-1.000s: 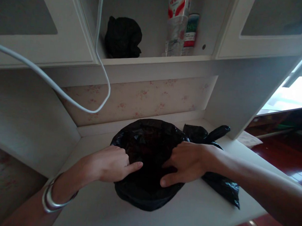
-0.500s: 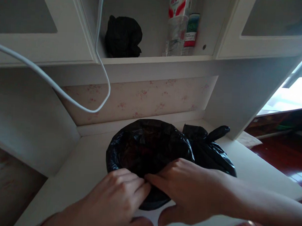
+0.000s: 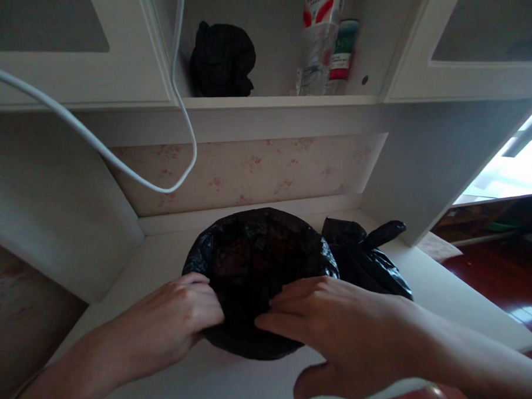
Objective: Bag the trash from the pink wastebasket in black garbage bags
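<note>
A round bin lined with a black garbage bag (image 3: 263, 252) stands on the white desk, its mouth facing up and the bag folded over the rim. My left hand (image 3: 186, 308) is closed on the bag at the left front of the rim, fingertips hidden inside. My right hand (image 3: 326, 325) lies over the right front of the rim. Its fingers reach into the mouth, touching the bag, while the thumb sticks out apart on the near side. Right behind that hand sits a tied, filled black plastic bag (image 3: 369, 260).
White desk top (image 3: 157, 277) surrounds the bin. A shelf above bears a black bundle (image 3: 222, 61), a clear bottle (image 3: 319, 46) and a green-and-red can (image 3: 344, 50). A white cable (image 3: 130, 173) hangs in front at left. Reddish floor (image 3: 496, 280) shows at right.
My left hand has moved left and up along the rim, away from my right hand. The right hand has shifted slightly, with its thumb still apart.
</note>
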Available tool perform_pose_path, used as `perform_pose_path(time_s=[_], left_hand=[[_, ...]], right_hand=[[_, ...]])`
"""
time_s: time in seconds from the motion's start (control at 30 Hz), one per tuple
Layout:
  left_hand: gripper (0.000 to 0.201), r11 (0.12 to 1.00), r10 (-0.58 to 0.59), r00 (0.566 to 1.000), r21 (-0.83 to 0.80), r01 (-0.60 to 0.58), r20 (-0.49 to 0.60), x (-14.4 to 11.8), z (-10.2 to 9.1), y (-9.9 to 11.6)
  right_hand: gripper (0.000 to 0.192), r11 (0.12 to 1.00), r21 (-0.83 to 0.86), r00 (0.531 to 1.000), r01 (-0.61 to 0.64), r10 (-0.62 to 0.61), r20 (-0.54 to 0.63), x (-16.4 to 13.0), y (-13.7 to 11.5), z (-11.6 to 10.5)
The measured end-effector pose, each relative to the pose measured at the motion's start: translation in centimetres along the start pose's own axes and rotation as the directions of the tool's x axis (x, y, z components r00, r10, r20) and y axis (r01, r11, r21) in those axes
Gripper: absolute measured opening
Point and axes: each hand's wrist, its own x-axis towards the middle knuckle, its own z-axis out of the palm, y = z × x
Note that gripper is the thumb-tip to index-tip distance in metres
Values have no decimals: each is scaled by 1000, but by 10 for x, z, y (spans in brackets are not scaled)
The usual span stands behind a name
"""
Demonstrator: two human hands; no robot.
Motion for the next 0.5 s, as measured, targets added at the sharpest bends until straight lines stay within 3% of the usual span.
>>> perform_pose_path(time_s=[0.1, 0.17, 0.2, 0.27, 0.3, 0.4, 0.5], left_hand=[[54, 977, -74, 993, 194, 91, -92, -26, 0, -26], [59, 948, -125, 979, 272, 165, -160, -44, 5, -31], [71, 941, -149, 974, 279, 192, -170, -50, 9, -28], [99, 949, -160, 975, 246, 195, -155, -52, 16, -9], [101, 957, -160, 976, 218, 189, -145, -47, 19, 4], [92, 980, -146, 985, 121, 156, -88, -19, 22, 45], [60, 978, -202, 978, -67, 198, -56, 9, 15, 68]], right_hand=[[85, 999, 21, 999, 30, -29, -40, -3, 7, 1], [89, 999, 19, 998, 45, -44, -42, 0, 11, 2], [91, 999, 8, 999, 46, -45, -25, 3, 12, 2], [99, 998, -24, 997, 55, -54, 48, 12, 11, 1], [104, 997, -37, 994, 63, -60, 92, 18, 10, -1], [114, 992, -58, 966, 114, -97, 241, 40, 8, -6], [86, 997, 21, 912, 69, -72, 403, 59, 10, -5]])
